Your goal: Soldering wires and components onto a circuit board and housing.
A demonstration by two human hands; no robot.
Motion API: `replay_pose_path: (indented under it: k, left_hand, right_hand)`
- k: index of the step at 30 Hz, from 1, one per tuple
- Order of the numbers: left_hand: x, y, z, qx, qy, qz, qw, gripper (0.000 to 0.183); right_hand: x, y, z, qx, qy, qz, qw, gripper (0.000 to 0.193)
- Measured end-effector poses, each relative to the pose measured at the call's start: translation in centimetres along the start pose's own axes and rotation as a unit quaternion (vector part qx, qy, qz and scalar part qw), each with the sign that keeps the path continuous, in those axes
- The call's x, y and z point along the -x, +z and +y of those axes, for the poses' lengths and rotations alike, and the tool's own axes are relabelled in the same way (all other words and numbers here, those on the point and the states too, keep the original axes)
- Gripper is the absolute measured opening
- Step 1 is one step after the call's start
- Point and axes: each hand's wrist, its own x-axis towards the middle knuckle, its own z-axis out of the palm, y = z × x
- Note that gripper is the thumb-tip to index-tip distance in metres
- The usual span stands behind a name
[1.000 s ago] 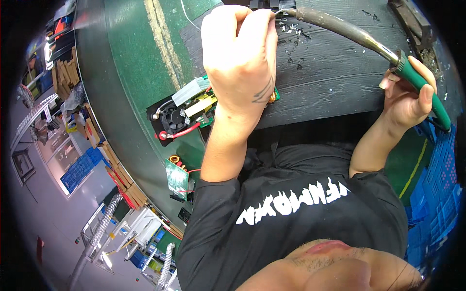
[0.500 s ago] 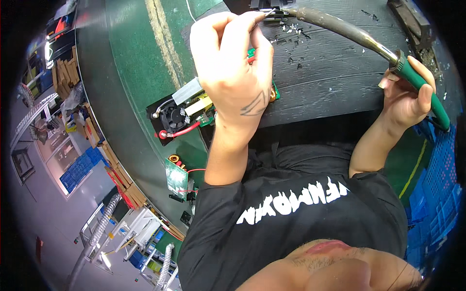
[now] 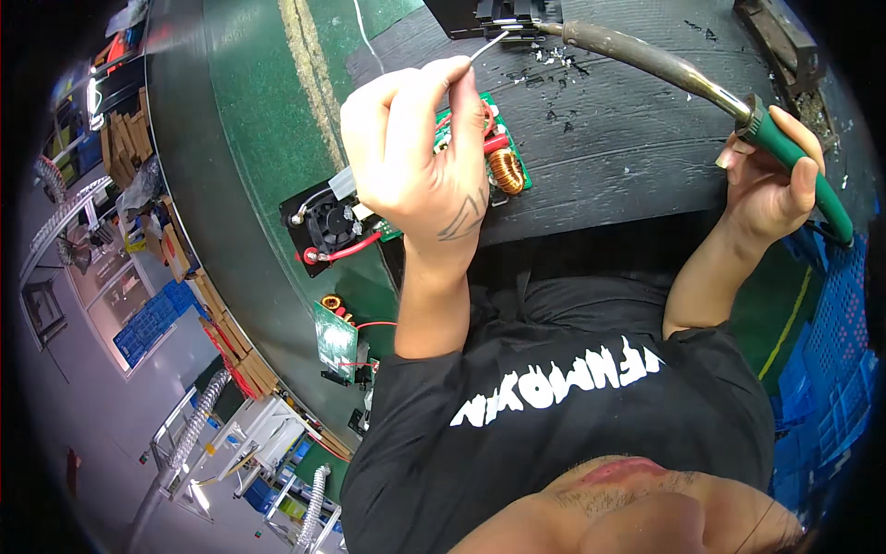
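Note:
My right hand (image 3: 777, 175) is wrapped round the green handle of a soldering iron (image 3: 646, 65). The iron's tip reaches a black part with metal terminals (image 3: 509, 24) at the top edge. Pinched between my left thumb and forefinger is a thin silvery solder wire (image 3: 489, 46), its far end close to those terminals. My left hand (image 3: 415, 152) hovers over a green circuit board (image 3: 517, 157) with a copper coil (image 3: 507, 172), covering part of it. Whether the wire touches the tip cannot be made out.
A black fan unit (image 3: 328, 222) with a red lead lies left of my wrist. Another circuit board (image 3: 335, 340) sits nearer me on the left. White and black scraps (image 3: 554, 57) litter the dark work board (image 3: 628, 162). A metal holder (image 3: 784, 46) stands at the far right.
My left hand has drawn back toward me and slightly left, showing more of the solder wire and the coil board. The soldering iron has barely moved.

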Motion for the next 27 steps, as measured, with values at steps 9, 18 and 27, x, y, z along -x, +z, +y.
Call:
replay_pose_path:
  k: [9,18,27]
  left_hand:
    - [0.9,0.2,0.5,0.018,-0.030,-0.051,0.998,0.021]
    - [0.7,1.0,1.1,0.034,0.013,-0.058,0.998,0.024]
    - [1.2,1.2,0.9,0.023,0.012,-0.061,0.998,0.025]
  right_hand:
    - [0.0,-0.4,-0.5,-0.008,-0.008,0.007,1.000,0.057]
    - [-0.1,-0.7,-0.6,0.009,-0.002,0.017,1.000,0.056]
    - [0.0,-0.5,-0.8,0.036,0.002,0.002,0.999,0.055]
